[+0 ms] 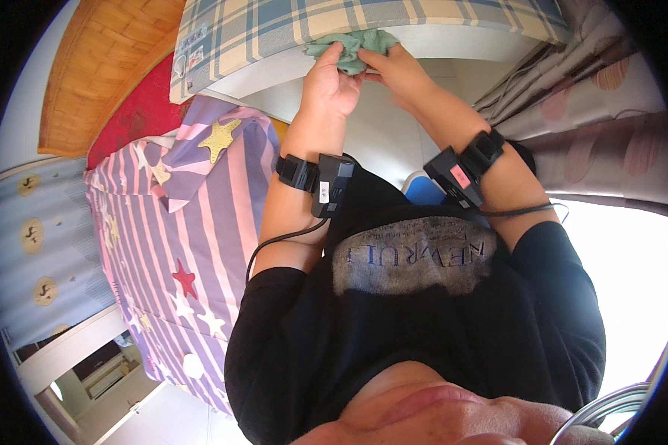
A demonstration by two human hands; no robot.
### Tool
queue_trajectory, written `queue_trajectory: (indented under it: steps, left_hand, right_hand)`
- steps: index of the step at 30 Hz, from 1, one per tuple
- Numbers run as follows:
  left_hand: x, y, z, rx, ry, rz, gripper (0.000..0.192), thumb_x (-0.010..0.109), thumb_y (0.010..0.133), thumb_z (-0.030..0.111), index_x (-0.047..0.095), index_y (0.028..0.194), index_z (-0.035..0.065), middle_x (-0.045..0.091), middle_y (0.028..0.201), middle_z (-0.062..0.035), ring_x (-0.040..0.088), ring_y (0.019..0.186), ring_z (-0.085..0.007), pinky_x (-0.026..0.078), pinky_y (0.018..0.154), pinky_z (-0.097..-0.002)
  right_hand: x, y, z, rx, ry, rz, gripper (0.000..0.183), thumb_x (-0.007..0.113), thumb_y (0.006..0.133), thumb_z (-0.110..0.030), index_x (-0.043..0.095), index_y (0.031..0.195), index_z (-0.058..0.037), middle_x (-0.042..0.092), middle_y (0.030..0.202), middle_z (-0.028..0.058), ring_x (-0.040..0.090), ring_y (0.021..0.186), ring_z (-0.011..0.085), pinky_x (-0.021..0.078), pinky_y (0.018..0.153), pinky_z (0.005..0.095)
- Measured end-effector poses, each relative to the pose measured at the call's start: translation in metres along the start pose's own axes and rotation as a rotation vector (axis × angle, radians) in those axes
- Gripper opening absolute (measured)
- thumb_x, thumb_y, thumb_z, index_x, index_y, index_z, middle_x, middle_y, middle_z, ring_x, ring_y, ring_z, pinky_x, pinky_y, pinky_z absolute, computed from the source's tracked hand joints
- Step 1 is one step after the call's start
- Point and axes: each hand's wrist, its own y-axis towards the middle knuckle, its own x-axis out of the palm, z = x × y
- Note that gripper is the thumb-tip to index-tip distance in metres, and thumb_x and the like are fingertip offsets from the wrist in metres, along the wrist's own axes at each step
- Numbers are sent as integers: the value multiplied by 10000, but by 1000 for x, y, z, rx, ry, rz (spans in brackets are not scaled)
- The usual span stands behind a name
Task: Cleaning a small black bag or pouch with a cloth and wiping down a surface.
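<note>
Both of my hands hold a crumpled green cloth [352,49] at the near edge of a table with a plaid cover [278,25]. My left hand [334,80] has its thumb on the cloth's left part, with the palm partly turned up. From the other side my right hand [392,67] pinches the cloth between thumb and fingers. Some fingertips of both hands are hidden by the cloth or by each other. A black device is strapped to each forearm, with a cable running from it.
At the left lies a bed with a striped, star-patterned sheet [200,233] and a woven headboard [111,67]. Patterned curtains [590,122] hang at the right. A blue seat edge [423,188] shows near my lap. Small items lie at the table's left corner.
</note>
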Motion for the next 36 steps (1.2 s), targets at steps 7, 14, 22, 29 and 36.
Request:
queue_trajectory:
  steps: [7, 14, 22, 29, 36]
  left_hand:
    - [-19, -20, 14, 49, 73, -102, 288, 612, 828, 135, 513, 1092, 76, 553, 1086, -66, 514, 957, -195, 422, 861, -329]
    - [-14, -17, 32, 35, -30, -137, 234, 597, 827, 85, 527, 1041, 19, 572, 1008, -70, 557, 892, -203, 449, 861, -324]
    - [-7, 0, 10, 152, 268, 94, 183, 613, 837, 110, 555, 1008, 84, 572, 881, -35, 543, 775, -147, 455, 685, -288]
    - [-11, -9, 2, 120, 151, -81, 219, 552, 880, 211, 518, 1065, 98, 564, 1037, -44, 539, 908, -188, 461, 811, -379]
    - [-70, -16, 73, 551, -192, 386, 307, 366, 946, 309, 498, 1103, 81, 556, 1101, -87, 549, 992, -259, 446, 909, -498]
  right_hand:
    - [18, -18, -26, 11, 116, -40, 472, 699, 772, -308, 555, 1098, 1, 622, 978, 66, 570, 924, 168, 470, 811, 329]
    - [29, 6, -31, 62, 290, -154, 424, 754, 714, -305, 623, 971, 4, 632, 930, 82, 579, 815, 170, 470, 743, 331]
    - [14, 11, -28, 59, -8, 86, 404, 750, 702, -329, 627, 929, -18, 618, 883, 56, 554, 837, 142, 431, 702, 265]
    - [14, -23, -34, -19, -2, 129, 475, 700, 735, -392, 593, 1038, -42, 619, 920, 58, 560, 862, 147, 428, 693, 273]
    - [19, -38, -49, 101, -189, -174, 447, 602, 843, -356, 526, 1149, -39, 571, 1033, 45, 537, 863, 131, 432, 751, 265]
